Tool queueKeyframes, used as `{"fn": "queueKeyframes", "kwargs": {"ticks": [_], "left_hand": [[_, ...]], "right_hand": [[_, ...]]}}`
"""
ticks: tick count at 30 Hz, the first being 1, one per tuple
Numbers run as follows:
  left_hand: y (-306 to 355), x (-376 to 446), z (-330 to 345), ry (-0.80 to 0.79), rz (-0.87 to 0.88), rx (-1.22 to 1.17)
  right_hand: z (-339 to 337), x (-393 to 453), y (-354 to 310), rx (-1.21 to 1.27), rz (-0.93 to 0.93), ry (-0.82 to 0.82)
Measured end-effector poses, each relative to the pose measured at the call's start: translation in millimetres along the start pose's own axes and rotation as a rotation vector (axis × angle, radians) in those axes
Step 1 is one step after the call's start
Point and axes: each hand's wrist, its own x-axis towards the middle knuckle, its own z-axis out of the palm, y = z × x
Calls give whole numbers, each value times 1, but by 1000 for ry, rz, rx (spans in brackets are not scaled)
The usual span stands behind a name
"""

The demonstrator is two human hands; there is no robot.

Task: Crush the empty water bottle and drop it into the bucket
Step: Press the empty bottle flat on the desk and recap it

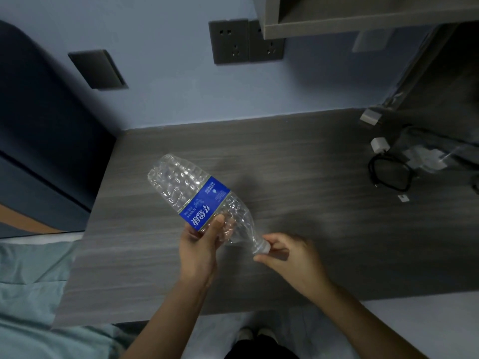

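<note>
Left hand (201, 244) grips the water bottle (199, 198) below its label; right hand (287, 255) pinches the cap (262, 247). Risk: capped, trapped air resists crushing. No bucket visible.

wall (168, 81): pale blue (dim light) | desk (298, 151): grey woodgrain | sockets (246, 41): dark

The bottle (199, 200) is held above the desk (298, 156), base toward the far left, cap (261, 247) toward the near right. The left hand (201, 244) is at its middle; the right hand (290, 257) is at the cap. A cable (388, 174) lies on the desk at far right. Wall sockets (246, 40) are behind the desk.
</note>
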Motion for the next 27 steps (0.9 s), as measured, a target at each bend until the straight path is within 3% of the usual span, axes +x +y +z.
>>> {"fn": "queueKeyframes", "kwargs": {"ticks": [6,13,20,23,27], "left_hand": [[0,-2,0,-4,24,-36],[-1,-5,-1,41,-26,-48],[2,-8,-5,59,-68,-66],[2,-9,-4,81,-71,-79],[2,-11,-2,101,-80,-85]], "right_hand": [[3,0,-4,294,183,0],[6,-4,-7,282,163,52],[10,-4,-4,506,234,26],[14,-5,-5,495,222,70],[19,-6,-2,276,65,173]]}}
